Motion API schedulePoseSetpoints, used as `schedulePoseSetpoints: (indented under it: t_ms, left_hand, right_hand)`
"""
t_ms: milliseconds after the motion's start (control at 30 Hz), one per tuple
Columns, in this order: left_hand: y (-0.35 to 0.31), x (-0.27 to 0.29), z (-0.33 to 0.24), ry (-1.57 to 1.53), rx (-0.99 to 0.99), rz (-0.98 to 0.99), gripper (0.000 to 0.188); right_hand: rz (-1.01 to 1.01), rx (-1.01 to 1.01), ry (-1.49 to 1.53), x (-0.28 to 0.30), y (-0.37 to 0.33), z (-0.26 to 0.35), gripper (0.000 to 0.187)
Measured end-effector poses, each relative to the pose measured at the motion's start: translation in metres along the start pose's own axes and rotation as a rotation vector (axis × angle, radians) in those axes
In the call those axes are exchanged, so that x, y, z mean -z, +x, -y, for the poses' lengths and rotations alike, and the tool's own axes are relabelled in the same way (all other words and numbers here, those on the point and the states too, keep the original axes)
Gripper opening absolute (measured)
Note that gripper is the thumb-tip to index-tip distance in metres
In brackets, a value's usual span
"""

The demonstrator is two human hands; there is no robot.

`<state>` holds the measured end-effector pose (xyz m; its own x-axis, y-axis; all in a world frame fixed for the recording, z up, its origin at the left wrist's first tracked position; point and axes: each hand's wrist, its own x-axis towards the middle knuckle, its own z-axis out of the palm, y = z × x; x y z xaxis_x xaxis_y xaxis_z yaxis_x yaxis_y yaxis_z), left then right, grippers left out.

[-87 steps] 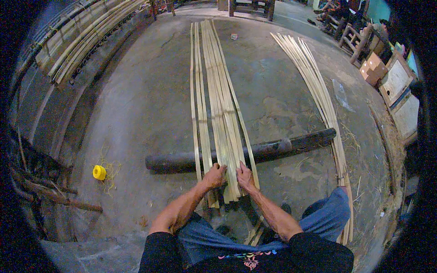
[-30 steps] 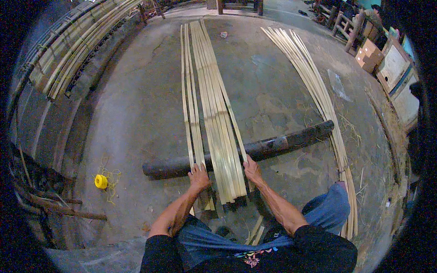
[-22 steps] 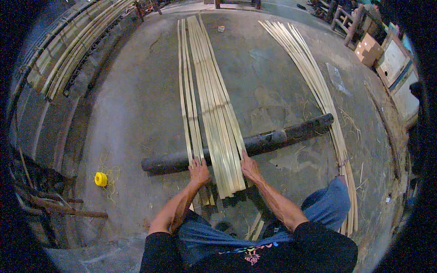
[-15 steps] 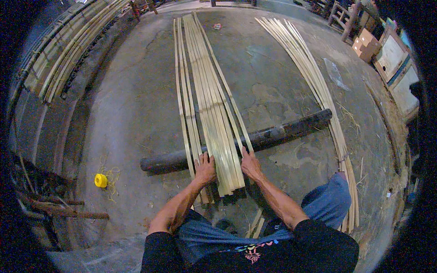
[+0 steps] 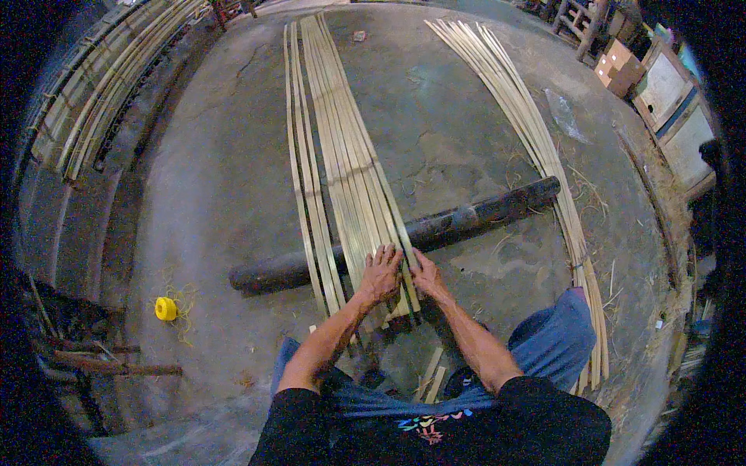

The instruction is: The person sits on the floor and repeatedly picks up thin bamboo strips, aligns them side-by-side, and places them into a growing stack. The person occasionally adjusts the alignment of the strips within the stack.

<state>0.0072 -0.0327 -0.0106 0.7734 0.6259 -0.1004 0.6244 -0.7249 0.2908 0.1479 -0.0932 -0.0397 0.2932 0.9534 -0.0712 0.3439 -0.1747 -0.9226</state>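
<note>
Long pale bamboo strips (image 5: 342, 116) lie side by side, running away from me across a dark round pole (image 5: 482, 221). My left hand (image 5: 381, 276) rests flat on top of the wide group near its close end, fingers stretched out. At that group's right edge, my right hand (image 5: 427, 281) has its fingers bent around the outermost strip; their undersides are hidden. A few separate strips (image 5: 305, 179) lie to the left, with a narrow gap between them and the wide group.
Another bundle of strips (image 5: 536, 132) lies to the right, past the pole's end, beside my knee. A yellow roll of twine (image 5: 165, 308) sits on the floor at left. Poles (image 5: 93, 116) are stacked far left. A cardboard box (image 5: 619, 66) stands far right.
My left hand has moved right, from the gap at the left onto the wide group. The outermost right strip, formerly apart, now lies against the group. The view has shifted slightly.
</note>
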Motion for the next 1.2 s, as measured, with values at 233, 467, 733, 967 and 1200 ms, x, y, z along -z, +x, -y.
schedulePoseSetpoints:
  t_ms: [233, 467, 733, 967, 1200]
  left_hand:
    - [0.028, -0.029, -0.008, -0.134, 0.214, -0.068, 0.053]
    - [0.042, -0.028, -0.034, -0.473, 0.171, -0.454, 0.042]
    - [0.051, -0.015, -0.034, -0.776, 0.502, -0.406, 0.053]
    - [0.067, -0.022, -0.014, -0.752, 0.396, -0.421, 0.053]
    - [0.065, -0.025, -0.012, -0.707, 0.351, -0.355, 0.050]
  right_hand:
    - [-0.022, -0.093, 0.031, -0.020, 0.007, -0.024, 0.048]
    - [-0.184, -0.156, 0.064, -0.005, -0.011, 0.000, 0.033]
    - [-0.175, -0.078, 0.057, 0.007, -0.012, 0.003, 0.040]
    - [-0.022, -0.154, 0.025, 0.024, -0.003, 0.003, 0.043]
    - [-0.039, -0.104, -0.101, 0.024, -0.011, -0.011, 0.043]
